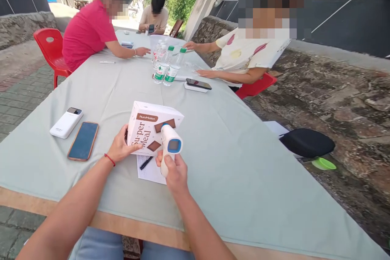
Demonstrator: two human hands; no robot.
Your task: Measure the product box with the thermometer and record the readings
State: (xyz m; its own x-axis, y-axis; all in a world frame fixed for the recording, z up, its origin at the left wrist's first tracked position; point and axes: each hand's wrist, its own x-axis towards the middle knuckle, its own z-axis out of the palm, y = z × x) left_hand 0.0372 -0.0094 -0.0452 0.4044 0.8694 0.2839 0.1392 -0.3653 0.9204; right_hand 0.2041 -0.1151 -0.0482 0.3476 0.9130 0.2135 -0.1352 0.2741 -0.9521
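My left hand (122, 146) grips the lower left side of a white and brown meal box (145, 130), its thumb across the printed front. The box is tilted, with its front turned toward me. In my right hand (175, 170) is a white infrared thermometer (169, 136) with a blue-rimmed screen, my fingers wrapped round its handle. The thermometer's head is in front of the box's right side; whether they touch I cannot tell. Under the box lies a sheet of paper (152, 174) with writing, partly hidden, and a black pen (146, 163) on it.
Left of the box lie a phone (83, 141) and a white power bank (66, 122). Water bottles (172, 69) and another phone (198, 84) stand or lie farther up the cloth-covered table (243, 162). Three people sit around it, one person's hand (142, 51) resting near the bottles.
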